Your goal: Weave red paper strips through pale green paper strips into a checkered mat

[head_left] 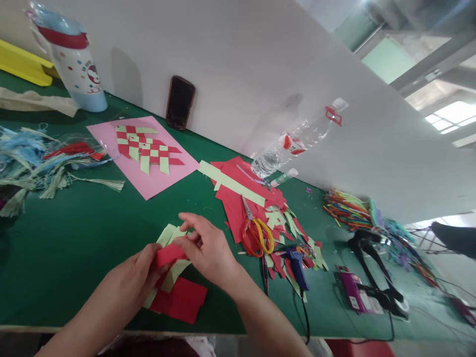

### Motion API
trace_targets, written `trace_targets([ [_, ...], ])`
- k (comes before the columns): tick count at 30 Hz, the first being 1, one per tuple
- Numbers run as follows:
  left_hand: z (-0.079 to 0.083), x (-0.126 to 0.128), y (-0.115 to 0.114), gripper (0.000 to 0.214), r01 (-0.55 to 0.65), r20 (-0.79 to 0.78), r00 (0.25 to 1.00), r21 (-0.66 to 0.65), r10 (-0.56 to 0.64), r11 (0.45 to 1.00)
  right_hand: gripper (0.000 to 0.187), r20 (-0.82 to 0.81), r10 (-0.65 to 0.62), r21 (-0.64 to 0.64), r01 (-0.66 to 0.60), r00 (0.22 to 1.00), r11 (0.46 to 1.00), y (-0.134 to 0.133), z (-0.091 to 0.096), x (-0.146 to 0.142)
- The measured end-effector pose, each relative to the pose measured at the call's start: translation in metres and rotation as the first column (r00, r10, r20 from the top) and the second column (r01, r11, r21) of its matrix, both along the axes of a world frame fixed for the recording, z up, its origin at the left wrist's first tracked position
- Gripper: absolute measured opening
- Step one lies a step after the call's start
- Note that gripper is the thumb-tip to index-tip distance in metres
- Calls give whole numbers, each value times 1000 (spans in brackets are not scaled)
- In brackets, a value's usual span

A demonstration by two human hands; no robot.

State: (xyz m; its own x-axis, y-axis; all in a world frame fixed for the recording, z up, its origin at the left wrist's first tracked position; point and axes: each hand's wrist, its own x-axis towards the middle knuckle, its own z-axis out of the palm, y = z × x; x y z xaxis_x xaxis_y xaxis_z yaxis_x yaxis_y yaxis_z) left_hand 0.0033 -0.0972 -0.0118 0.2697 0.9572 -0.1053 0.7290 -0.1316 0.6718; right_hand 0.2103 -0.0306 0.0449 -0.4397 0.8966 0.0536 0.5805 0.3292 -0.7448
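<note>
The left hand [128, 282] clamps a red paper strip [170, 255] at its left end. The strip's long axis rises slightly toward the right hand [208, 248], which pinches the other end. Pale green paper strips [174, 272] and a red paper sheet [182, 300] lie beneath, at lower centre on the green counter [67, 258].

The green table [67, 258] carries a pink sheet [174, 166] bearing a woven paper mat. Left of the sheet lie raffia tassels [44, 166]; beyond them stands a tumbler [76, 64]. Behind the sheet lies a phone [180, 102]. To its right are a plastic bottle [293, 146] and red scraps [241, 193]. Nearer the table's front edge, below it, lies a red square [184, 300].
</note>
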Motion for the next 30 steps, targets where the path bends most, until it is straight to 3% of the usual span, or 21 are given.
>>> trace_targets([
  [2, 0, 0, 0, 28, -15, 61, 998, -16, 16, 1000, 40, -19, -74, -36, 73, 997, 997, 3, 2, 10],
  [5, -2, -2, -1, 26, -57, 122, 991, 2, 56, 998, 33, 103, -117, -35, 121, 988, 992, 5, 7, 27],
  [9, -4, -4, -1, 24, -82, 122, 989, -16, 84, 996, 21, 264, -58, 59, 44, 963, 997, 3, 11, 40],
  [15, -3, -6, -2, 20, -98, 137, 985, -38, 102, 994, 24, 185, -23, 202, -15, 982, 979, -1, 4, 27],
  [20, -13, -9, -4, 20, -77, 131, 988, -17, 78, 997, 27, 300, 18, 87, -46, 954, 995, 7, -11, 8],
  [24, -19, -11, -5, 22, -71, 136, 988, -4, 71, 997, 43, 388, 28, -23, -21, 921, 1000, 8, -18, -3],
  [30, -12, -11, -2, 19, -82, 145, 986, -16, 83, 997, 5, 304, 16, 102, -49, 952, 994, -7, -21, -1],
])
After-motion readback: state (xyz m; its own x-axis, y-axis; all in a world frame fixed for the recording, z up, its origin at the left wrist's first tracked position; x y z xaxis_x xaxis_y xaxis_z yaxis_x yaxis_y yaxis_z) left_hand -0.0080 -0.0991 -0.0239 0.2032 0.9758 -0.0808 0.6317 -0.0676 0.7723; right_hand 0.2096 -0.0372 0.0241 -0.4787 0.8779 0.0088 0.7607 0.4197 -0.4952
